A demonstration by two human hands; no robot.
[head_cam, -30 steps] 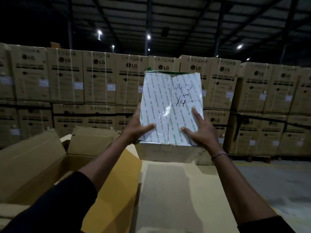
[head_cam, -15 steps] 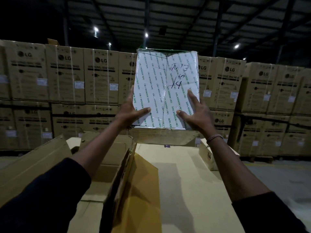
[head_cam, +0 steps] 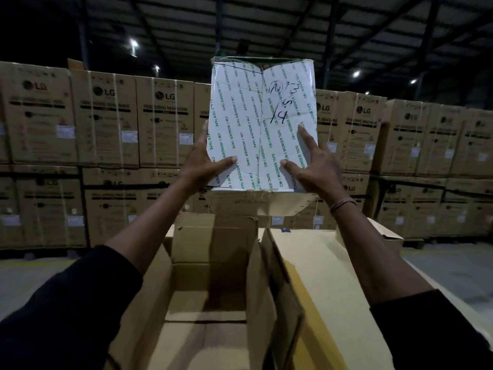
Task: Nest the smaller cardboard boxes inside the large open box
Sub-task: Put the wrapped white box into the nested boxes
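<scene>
The taped small box [head_cam: 262, 126], gripped by both hands [head_cam: 205, 166] [head_cam: 313, 166] above the large open box [head_cam: 213, 289], should be lowered squarely.

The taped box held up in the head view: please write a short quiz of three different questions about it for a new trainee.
1. True or false: both hands hold the taped box up above the open cardboard box.
2. Which number is handwritten on the white tape? A) 14 B) 27 C) 50
3. Fill in: the stacked cartons behind carry the brand name ___.

Key: 1 true: left hand and right hand press its sides. 2 A. 3 LG.
</scene>
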